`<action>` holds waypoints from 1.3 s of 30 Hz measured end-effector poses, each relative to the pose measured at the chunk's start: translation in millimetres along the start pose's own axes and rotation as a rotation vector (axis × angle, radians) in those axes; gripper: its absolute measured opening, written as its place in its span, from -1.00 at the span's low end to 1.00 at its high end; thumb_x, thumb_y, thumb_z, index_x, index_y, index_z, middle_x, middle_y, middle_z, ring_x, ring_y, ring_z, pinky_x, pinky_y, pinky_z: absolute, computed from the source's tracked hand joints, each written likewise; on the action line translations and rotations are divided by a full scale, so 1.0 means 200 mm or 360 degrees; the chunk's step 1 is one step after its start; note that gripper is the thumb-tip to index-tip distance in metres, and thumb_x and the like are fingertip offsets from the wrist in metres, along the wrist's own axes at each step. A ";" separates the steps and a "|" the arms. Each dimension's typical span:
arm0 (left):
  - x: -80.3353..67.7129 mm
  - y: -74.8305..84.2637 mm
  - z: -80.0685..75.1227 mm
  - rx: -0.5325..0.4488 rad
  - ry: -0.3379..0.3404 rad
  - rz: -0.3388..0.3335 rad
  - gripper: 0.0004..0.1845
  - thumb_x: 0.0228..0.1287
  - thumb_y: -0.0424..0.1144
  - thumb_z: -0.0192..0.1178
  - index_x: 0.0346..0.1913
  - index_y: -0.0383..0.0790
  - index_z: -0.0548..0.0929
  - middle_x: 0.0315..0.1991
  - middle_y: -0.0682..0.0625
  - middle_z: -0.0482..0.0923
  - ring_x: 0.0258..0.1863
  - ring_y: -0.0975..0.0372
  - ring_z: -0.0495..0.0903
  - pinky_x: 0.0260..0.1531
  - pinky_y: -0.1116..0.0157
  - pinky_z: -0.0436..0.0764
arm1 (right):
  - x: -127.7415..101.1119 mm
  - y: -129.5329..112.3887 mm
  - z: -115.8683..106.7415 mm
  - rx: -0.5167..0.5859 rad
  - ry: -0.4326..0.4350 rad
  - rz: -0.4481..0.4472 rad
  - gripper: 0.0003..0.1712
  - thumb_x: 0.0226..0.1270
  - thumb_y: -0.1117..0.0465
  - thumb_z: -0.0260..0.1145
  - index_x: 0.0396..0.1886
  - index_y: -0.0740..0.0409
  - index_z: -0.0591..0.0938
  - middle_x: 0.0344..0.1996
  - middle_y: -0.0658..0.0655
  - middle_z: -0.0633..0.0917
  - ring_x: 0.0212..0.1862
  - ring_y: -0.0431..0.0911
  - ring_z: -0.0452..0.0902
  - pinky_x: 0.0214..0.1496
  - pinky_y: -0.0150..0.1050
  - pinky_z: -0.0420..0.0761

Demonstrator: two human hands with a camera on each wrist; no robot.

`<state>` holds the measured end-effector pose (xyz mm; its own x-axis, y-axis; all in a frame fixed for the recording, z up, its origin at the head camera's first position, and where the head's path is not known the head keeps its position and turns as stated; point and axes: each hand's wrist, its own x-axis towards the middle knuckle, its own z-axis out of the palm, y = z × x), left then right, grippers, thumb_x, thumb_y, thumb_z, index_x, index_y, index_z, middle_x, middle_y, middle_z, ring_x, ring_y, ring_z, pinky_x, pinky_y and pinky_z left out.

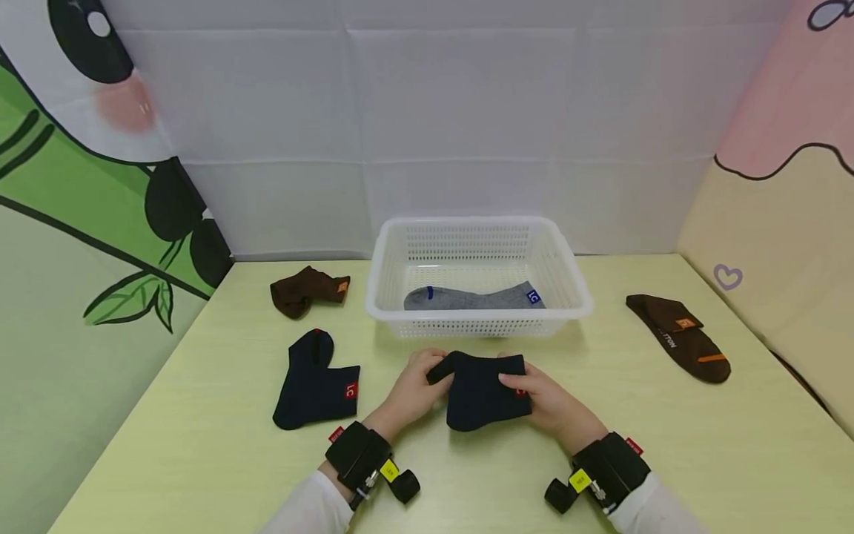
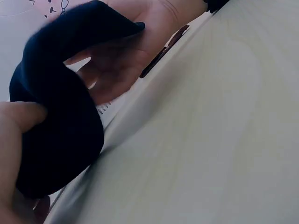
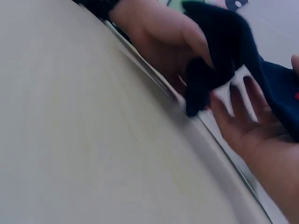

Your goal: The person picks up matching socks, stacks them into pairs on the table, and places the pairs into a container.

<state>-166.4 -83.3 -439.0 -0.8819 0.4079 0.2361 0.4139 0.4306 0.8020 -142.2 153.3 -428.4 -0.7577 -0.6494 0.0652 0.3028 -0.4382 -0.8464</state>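
A navy sock (image 1: 482,393) with a red label is held up between both hands, just in front of the basket. My left hand (image 1: 415,389) grips its toe end, thumb curled over the fabric. At the cuff, my right hand (image 1: 557,404) pinches the sock with the thumb on top, partly covering the label. The right wrist view shows the dark sock (image 3: 224,42) bent over near the left hand (image 3: 163,32). Another navy sock (image 1: 316,389) with a red label lies folded on the table, left of the left hand.
A white plastic basket (image 1: 477,324) stands at the back with a grey sock (image 1: 460,299) inside. One brown sock (image 1: 303,291) lies crumpled at the back left; another brown sock (image 1: 680,337) lies folded at the right. A printed cloth backdrop (image 1: 460,111) closes off the table's far side.
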 end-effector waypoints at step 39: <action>0.03 0.04 0.00 -0.0426 0.0303 -0.0399 -0.71 0.20 -0.21 0.29 -0.08 -0.28 0.55 -0.21 -0.17 0.68 -0.10 0.11 0.53 -0.03 0.20 0.38 | -0.04 -0.12 -0.16 -0.0577 0.1171 -0.0155 -0.82 0.37 0.30 0.16 -0.39 -0.04 0.58 -0.51 -0.14 0.67 -0.46 -0.26 0.63 -0.36 -0.36 0.61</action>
<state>-167.8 -77.7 -431.9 -0.9844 0.1499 0.0922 0.1296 0.2632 0.9560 -162.3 188.7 -425.2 -0.9940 0.0093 -0.1089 0.1059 -0.1619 -0.9811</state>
